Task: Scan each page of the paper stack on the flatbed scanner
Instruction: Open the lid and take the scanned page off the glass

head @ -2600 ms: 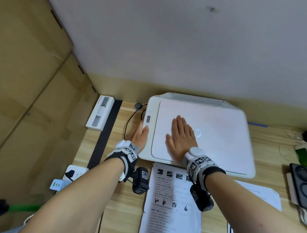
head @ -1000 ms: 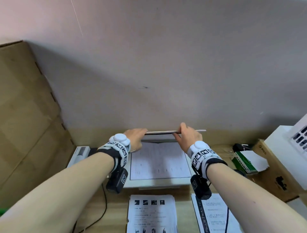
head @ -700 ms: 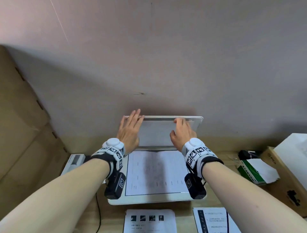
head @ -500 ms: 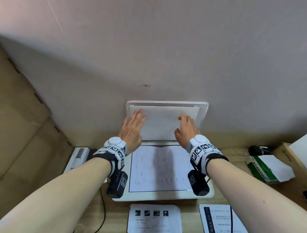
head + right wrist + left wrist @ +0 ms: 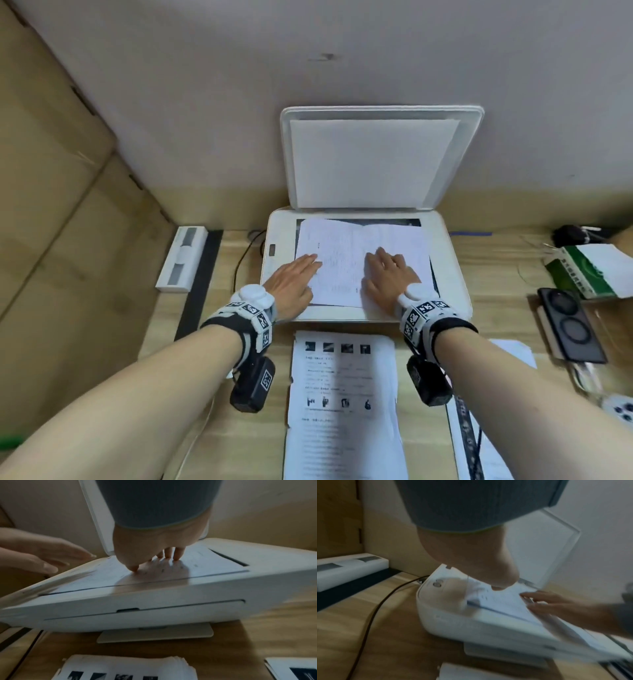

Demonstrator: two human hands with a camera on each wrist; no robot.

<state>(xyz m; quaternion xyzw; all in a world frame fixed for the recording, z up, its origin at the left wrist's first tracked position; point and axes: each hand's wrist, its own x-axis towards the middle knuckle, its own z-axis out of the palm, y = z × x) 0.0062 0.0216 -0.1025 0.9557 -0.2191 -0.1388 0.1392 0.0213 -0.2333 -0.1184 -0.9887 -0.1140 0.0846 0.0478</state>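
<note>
The white flatbed scanner (image 5: pixel 448 274) stands on the wooden desk with its lid (image 5: pixel 376 161) upright against the wall. A printed page (image 5: pixel 359 246) lies on the glass, slightly skewed, its left side a little raised. My left hand (image 5: pixel 291 281) lies with straight fingers at the page's left edge. My right hand (image 5: pixel 387 274) presses its fingertips (image 5: pixel 176 557) on the page's middle. The paper stack (image 5: pixel 342 394) lies on the desk in front of the scanner, also seen in the right wrist view as a stack (image 5: pixel 128 669). The wrist views are blurred.
A second pile of sheets (image 5: pixel 479 438) lies right of the stack. A long white device (image 5: pixel 181 260) and a black cable (image 5: pixel 239 260) sit left of the scanner, cardboard beyond them. A green-white box (image 5: pixel 592 270) and a black case (image 5: pixel 568 329) lie to the right.
The lid went from shut to fully upright. Both hands let go of it and came down onto the page on the glass, which now lies skewed.
</note>
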